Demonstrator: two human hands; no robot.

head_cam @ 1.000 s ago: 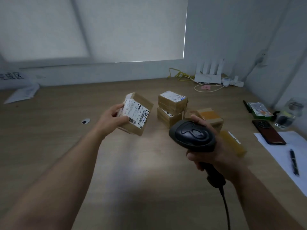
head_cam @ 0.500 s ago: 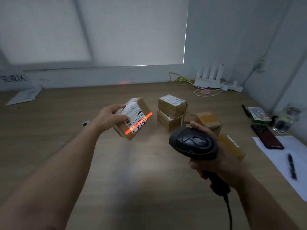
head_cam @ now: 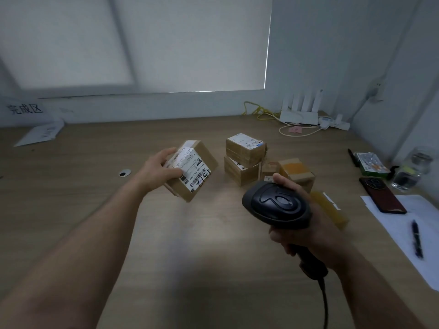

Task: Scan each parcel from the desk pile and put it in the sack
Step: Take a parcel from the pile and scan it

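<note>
My left hand grips a small cardboard parcel above the desk, its white barcode label tilted toward me. My right hand grips the handle of a black corded barcode scanner, whose head points at that parcel from the right. No scan line shows on the label. Behind the scanner stands the desk pile: two stacked boxes, a box with yellow tape and a yellow-taped parcel partly hidden by my right hand. No sack is in view.
On the wooden desk, a white router with cables sits at the back right. A phone, a pen on white paper, a glass jar and a packet lie at the right edge. Paper lies at the back left.
The red scan line that lay across the parcel's label half a second ago is gone. My left hand has turned the parcel slightly; the scanner has barely moved.
</note>
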